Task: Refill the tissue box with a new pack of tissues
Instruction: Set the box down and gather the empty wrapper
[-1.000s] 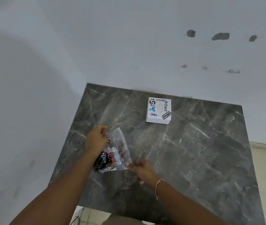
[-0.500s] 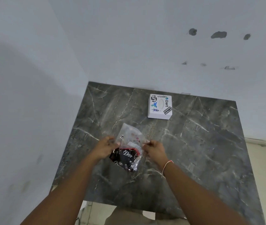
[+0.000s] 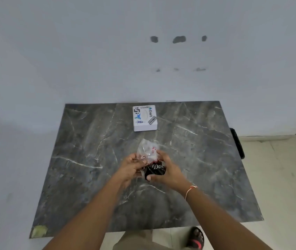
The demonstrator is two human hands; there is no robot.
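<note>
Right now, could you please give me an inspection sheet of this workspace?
Surface: dark marble table, pale patch at its near left corner.
Job's things: white tissue box with stickers stands near the far edge; tissue pack, clear wrapper with a dark printed end, is held above the table, apart from the box.
Clutter: nothing seen.
Hands: left hand and right hand both grip the pack; a thread band is on the right wrist.
Cables: nothing seen.
Surroundings: pale wall with dark marks, tiled floor on the right, a dark object by the table's right edge, a sandalled foot below.
</note>
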